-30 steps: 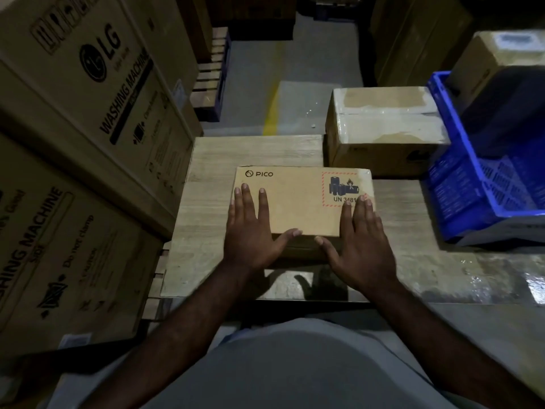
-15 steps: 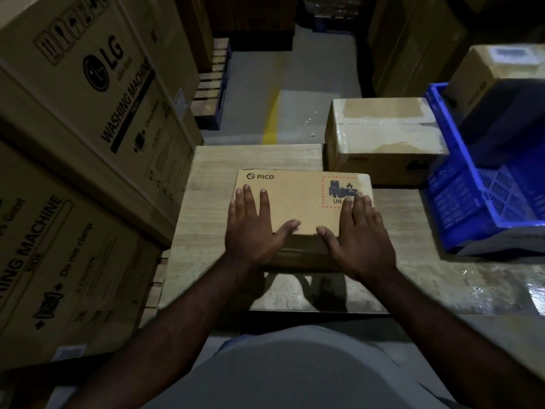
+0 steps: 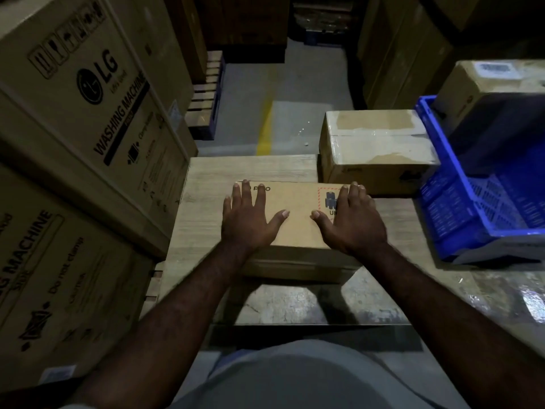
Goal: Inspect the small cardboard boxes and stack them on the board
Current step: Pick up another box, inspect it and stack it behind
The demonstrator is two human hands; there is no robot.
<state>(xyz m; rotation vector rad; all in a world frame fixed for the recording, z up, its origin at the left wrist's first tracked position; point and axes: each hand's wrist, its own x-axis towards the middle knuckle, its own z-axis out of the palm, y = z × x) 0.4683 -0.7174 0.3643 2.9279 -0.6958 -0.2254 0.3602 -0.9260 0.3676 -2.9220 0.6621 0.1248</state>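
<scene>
Sliding forward, the left hand (image 3: 247, 222) and right hand (image 3: 352, 224) now reach the far edge of the box (image 3: 298, 199), fingers (image 3: 260, 197) straight and flat on its top, grasping nothing. It lies on the board (image 3: 203, 208), long side crosswise, equally near both hands.

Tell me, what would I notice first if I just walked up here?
The left hand and right hand lie flat on a brown box in the middle, which sits on a wooden board. Huge washing-machine cartons tower on the left. A bright blue crate sits on the right.
</scene>
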